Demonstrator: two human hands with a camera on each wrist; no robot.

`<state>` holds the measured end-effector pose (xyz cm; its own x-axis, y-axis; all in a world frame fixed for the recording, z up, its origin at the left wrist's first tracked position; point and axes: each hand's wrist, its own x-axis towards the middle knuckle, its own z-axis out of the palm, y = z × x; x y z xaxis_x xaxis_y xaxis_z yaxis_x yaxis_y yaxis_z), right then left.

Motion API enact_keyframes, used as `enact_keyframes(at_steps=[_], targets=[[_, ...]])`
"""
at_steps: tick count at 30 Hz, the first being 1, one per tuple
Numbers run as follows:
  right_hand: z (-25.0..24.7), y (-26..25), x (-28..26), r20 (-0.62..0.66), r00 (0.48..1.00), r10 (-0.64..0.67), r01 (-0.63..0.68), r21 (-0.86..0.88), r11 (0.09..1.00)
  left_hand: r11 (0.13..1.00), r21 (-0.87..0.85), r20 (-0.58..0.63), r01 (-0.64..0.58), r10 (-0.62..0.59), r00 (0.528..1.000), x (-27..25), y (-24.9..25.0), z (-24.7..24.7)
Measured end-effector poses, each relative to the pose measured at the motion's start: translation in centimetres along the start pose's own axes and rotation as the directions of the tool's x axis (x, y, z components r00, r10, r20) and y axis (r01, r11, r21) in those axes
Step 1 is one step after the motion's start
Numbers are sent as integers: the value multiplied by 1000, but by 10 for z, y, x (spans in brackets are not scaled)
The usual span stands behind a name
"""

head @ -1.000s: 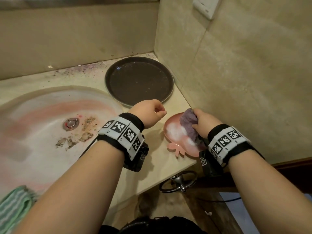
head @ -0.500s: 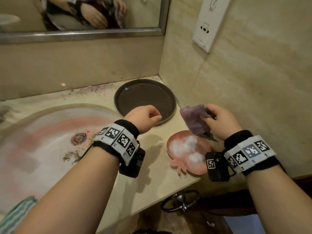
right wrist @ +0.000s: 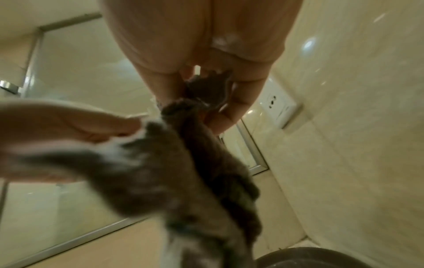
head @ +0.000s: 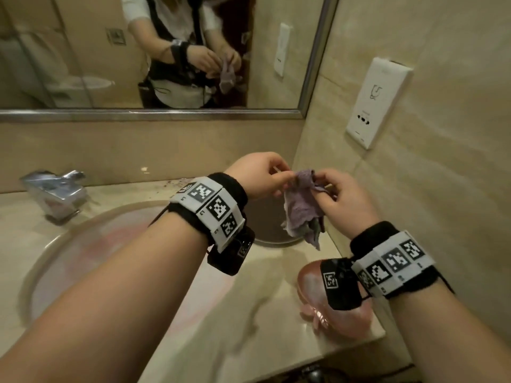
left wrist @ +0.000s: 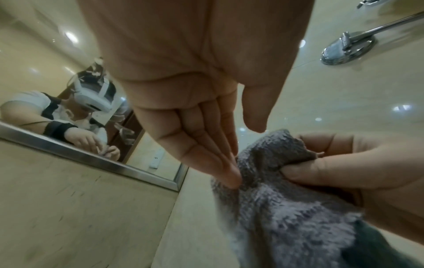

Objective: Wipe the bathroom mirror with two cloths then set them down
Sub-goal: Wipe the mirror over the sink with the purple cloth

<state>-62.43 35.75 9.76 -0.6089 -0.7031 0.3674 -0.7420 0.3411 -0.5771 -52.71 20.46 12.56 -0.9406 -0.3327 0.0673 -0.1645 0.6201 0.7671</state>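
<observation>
A crumpled purple cloth [head: 300,208] hangs in the air above the counter's right end, with a darker grey-green piece at its lower end. My right hand [head: 318,183] pinches its top corner between thumb and fingers [right wrist: 238,101]. My left hand [head: 287,178] is beside it; in the left wrist view its straight fingertips [left wrist: 230,176] touch the cloth [left wrist: 286,208] while the thumb stays free. The mirror [head: 276,51] spans the wall behind the counter and reflects me with both hands at the cloth.
A pink dish [head: 348,324] lies on the counter under my right wrist. A dark round tray [head: 265,219] sits behind the hands, partly hidden. The sink basin [head: 91,252] and chrome tap [head: 55,192] are at left. A white socket plate [head: 376,103] is on the right wall.
My right hand has lifted the purple cloth up off the pink dish. My left hand has come across to touch it. The view has tilted up, bringing the mirror in.
</observation>
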Motion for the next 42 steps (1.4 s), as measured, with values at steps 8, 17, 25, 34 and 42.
enact_keyframes(at_steps=[8,17,25,34,42], targets=[[13,-24,4,64,981,-182,181,18,983,998,-3,-125,67,-67,990,2,5,-14],[3,-24,14,-88,995,-56,79,286,955,992,-84,-139,93,-104,985,-5,5,-36],[-12,-21,36,-94,995,15,11,275,961,999,-26,-251,19,-25,968,-14,11,-57],[-26,-45,61,54,994,-98,101,-59,993,971,237,-278,14,54,959,-20,29,-82],[-23,-76,102,-6,996,-94,93,221,971,912,411,-404,12,171,899,-8,38,-136]])
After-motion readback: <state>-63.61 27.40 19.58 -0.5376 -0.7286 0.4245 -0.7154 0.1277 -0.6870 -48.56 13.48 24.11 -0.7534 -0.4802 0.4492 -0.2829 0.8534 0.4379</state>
